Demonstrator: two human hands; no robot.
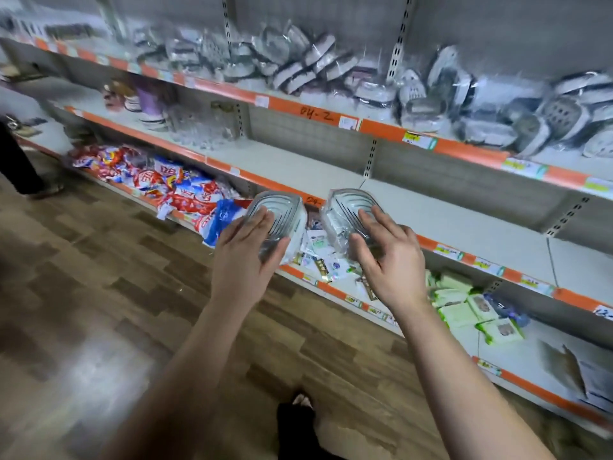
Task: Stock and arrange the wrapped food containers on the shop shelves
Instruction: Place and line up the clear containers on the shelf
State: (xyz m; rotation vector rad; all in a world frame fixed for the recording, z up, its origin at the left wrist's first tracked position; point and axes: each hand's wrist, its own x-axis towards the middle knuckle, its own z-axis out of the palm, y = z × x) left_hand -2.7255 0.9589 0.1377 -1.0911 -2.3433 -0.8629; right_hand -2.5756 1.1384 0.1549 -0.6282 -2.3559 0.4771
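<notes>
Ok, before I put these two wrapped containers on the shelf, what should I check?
1. Left hand holds the left container: ok.
2. Right hand holds the right container: ok.
3. Bare room on the middle shelf ahead of both hands: ok.
4. Wrapping intact on both: cannot tell, glare and blur.
5. Same product as the top-shelf pile: cannot tell.

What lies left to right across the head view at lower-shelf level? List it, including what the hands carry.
Red-and-white bags, blue-and-white bag, left container held by the left hand, right container held by the right hand, green packs, flat packets.
</notes>
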